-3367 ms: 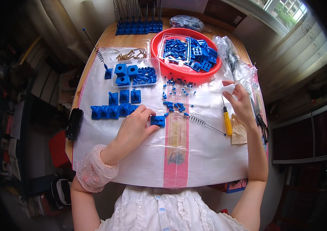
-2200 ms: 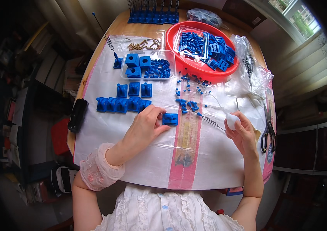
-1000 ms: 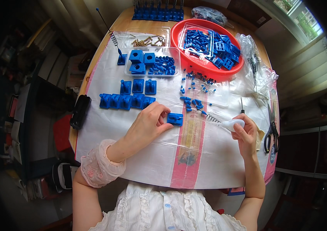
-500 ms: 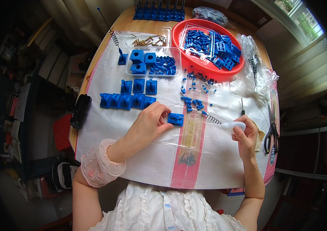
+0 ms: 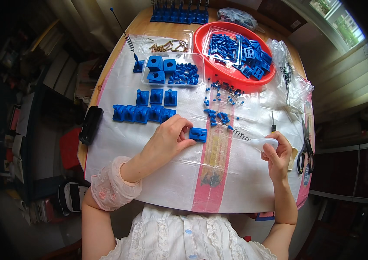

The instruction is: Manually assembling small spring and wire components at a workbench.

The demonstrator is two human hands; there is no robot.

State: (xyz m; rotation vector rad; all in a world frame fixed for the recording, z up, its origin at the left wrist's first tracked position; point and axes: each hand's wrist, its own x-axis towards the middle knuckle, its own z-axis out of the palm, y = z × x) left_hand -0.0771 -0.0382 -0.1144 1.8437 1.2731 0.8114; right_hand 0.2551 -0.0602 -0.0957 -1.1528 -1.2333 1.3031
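Far left: black case [image 5: 91,125] near the worktop edge. Right of it, blue blocks [image 5: 141,115] in two rows on the pale sheet [image 5: 162,186], the nearest one partly behind the fingers.

Left hand [image 5: 188,133]: palm down, thumb and forefinger in a narrow grip at the left end of a blue piece [image 5: 198,134]; other fingers curled under. Piece lies on the sheet, left of the pink stripe [image 5: 210,190], its right end free.

Farther up and right, small blue parts [image 5: 220,117] scattered; a coiled black wire [image 5: 241,135] runs from them toward the bulb.

White squeeze bulb [image 5: 265,143]: narrow end points left toward the blue piece; tip too faint to make out. Right hand [image 5: 274,144] closed around its right end, thumb on the near side, well apart from the left hand.

Far right: black-handled scissors [image 5: 306,151], beside but apart from the right hand.
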